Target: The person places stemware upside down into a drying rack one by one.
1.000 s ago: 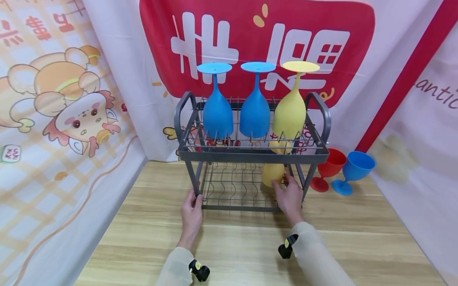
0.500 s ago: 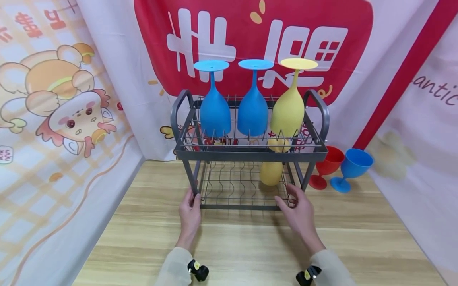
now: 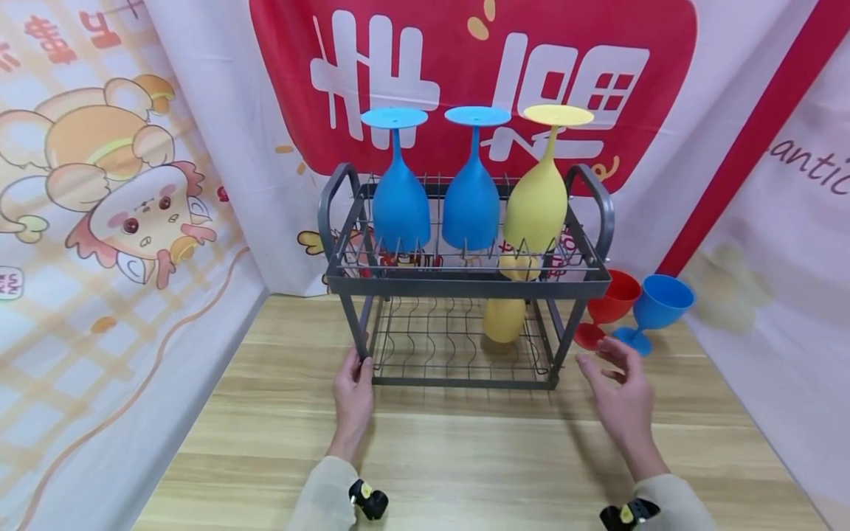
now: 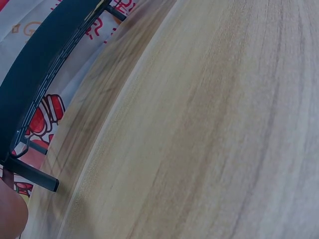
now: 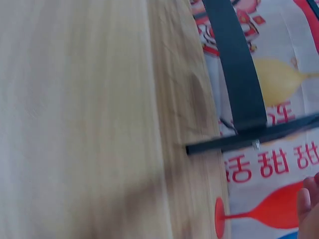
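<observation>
A grey two-tier dish rack [image 3: 468, 286] stands on the wooden table. My left hand [image 3: 353, 394] holds its lower front-left corner, thumb in front of the post. Upside down on the top tier are two blue goblets [image 3: 401, 210] and a yellow goblet [image 3: 536, 210]. Another yellow goblet [image 3: 503, 321] is upside down at the right of the lower tier. Right of the rack, my right hand [image 3: 624, 398] is in the air with thumb and fingers apart, holding nothing. Its fingertips are close before an upright red goblet [image 3: 616, 293]; a blue goblet [image 3: 664, 301] stands beside that.
The wooden tabletop [image 3: 458, 457] stretches in front of the rack. Printed cloth [image 3: 219, 88] hangs behind and along both sides, close behind the rack. In the right wrist view, a rack foot [image 5: 199, 148] juts forward over the table.
My right hand has let go of the yellow goblet on the lower tier, drawn out of the rack and moved right toward the red goblet. My left hand stays at the corner.
</observation>
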{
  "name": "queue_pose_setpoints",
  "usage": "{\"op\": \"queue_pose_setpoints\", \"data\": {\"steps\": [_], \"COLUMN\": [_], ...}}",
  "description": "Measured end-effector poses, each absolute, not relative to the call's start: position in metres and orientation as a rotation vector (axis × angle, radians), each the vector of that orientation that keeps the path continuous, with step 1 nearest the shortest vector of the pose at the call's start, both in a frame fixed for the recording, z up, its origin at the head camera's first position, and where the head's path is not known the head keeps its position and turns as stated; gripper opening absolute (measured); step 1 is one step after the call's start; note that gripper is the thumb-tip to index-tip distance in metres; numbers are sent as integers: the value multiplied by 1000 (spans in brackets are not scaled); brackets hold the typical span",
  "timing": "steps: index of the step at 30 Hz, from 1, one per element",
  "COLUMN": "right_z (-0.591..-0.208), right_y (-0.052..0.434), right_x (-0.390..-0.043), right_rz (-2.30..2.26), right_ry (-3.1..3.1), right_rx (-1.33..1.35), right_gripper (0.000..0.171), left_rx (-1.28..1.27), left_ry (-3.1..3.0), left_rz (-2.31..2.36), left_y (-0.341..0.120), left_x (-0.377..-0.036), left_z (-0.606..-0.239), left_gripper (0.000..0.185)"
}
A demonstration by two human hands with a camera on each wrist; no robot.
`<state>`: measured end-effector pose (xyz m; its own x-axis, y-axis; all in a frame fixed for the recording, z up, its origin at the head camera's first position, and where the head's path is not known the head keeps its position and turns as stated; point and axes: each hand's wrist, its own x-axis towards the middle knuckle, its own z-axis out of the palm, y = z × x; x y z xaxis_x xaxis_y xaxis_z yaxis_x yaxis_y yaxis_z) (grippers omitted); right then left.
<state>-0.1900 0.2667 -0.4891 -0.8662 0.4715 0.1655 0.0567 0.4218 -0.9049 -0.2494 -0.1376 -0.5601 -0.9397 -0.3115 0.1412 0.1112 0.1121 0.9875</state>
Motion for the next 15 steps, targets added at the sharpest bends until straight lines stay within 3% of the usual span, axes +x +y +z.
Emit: {"op": "queue_pose_setpoints", "data": {"steps": [15], "right_z": [-481], "right_y": [320], "right_x": [-250], "right_rz": [1511], "right_ry": [-2353], "right_rx": [-728], "right_gripper": [103], "left_rx": [245], "left_ry": [-2069], "left_rz": [-1942], "left_y": [-138], "left_x": [-246], "left_z": [-558], "left_gripper": [47]}}
